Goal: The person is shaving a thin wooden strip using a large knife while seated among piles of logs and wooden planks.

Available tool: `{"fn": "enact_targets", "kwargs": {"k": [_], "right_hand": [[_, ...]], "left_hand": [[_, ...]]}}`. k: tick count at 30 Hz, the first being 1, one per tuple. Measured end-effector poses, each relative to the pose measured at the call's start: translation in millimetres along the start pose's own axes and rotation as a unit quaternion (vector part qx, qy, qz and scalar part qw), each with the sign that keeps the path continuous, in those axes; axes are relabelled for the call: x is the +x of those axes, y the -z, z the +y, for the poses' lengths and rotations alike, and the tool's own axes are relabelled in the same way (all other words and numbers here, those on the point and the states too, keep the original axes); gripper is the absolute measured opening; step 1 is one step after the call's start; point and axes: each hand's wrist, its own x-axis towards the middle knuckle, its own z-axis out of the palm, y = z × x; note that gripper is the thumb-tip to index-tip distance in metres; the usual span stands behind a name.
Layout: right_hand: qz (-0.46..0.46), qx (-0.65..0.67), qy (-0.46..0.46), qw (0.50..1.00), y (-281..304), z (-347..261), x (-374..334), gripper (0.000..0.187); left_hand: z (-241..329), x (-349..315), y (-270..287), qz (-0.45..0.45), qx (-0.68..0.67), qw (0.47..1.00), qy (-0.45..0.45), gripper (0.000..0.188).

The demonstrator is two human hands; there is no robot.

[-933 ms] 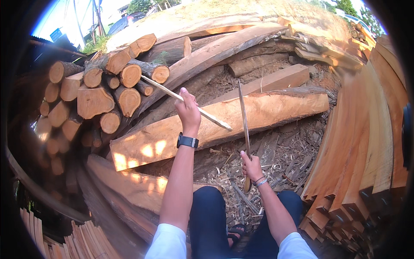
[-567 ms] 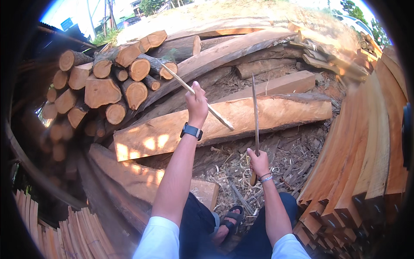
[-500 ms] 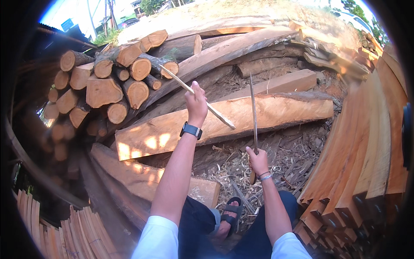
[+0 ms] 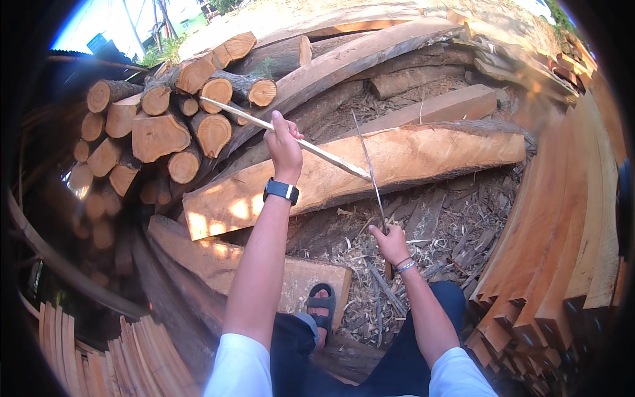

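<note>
My left hand [image 4: 284, 151] is closed round a thin pale wooden stick [image 4: 325, 155], which slants from upper left down to the right. In my right hand [image 4: 391, 245] is the handle of a long, narrow-bladed machete [image 4: 378, 202], its blade pointing up and slightly left. The blade crosses the stick at its lower right end; whether the two touch I cannot tell. Both are above a large rough-sawn wooden slab [image 4: 450, 153] with bark along its edge. Most of the machete's handle is hidden by my fingers.
Cut logs [image 4: 159, 135] are stacked at the left. Long sawn boards [image 4: 562, 218] line the right side, and thin slats [image 4: 132, 357] stand at lower left. A thick board [image 4: 291, 281] lies beside my sandalled foot [image 4: 322, 308]. Wood shavings [image 4: 360, 264] cover the ground between.
The machete's blade has tilted left, bringing it across the stick's lower end. My left hand and the stick have shifted slightly left in view, the stick now lying flatter. My view has shifted a little.
</note>
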Motion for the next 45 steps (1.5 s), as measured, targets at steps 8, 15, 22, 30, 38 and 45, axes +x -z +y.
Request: {"fn": "enact_targets", "kwargs": {"k": [8,15,22,30,38,45], "right_hand": [[-0.014,-0.031,-0.045,0.998,-31.0,-10.9,6.3,0.049],[-0.001,-0.039,-0.136,0.990,-22.0,-25.3,18.6,0.046],[0.057,0.003,-0.155,0.986,-20.0,-51.7,29.9,0.041],[0.124,0.017,-0.118,0.985,-23.3,-73.4,5.7,0.041],[0.154,-0.009,-0.093,0.984,-19.2,-74.0,-17.5,0.048],[0.168,-0.164,-0.059,0.970,8.2,-84.5,-49.8,0.047]], "left_hand": [[-28.4,70.2,-41.5,0.044,-0.071,0.988,-0.129,0.055],[-37.0,99.1,-72.8,0.088,-0.060,0.977,-0.185,0.054],[-38.2,99.5,-73.4,0.034,-0.088,0.977,-0.189,0.053],[-28.7,88.5,-68.4,-0.031,-0.174,0.969,-0.175,0.043],[-62.0,95.6,-45.5,-0.136,-0.271,0.953,0.001,0.033],[-47.5,83.0,-31.4,-0.149,-0.331,0.926,0.109,0.043]]}}
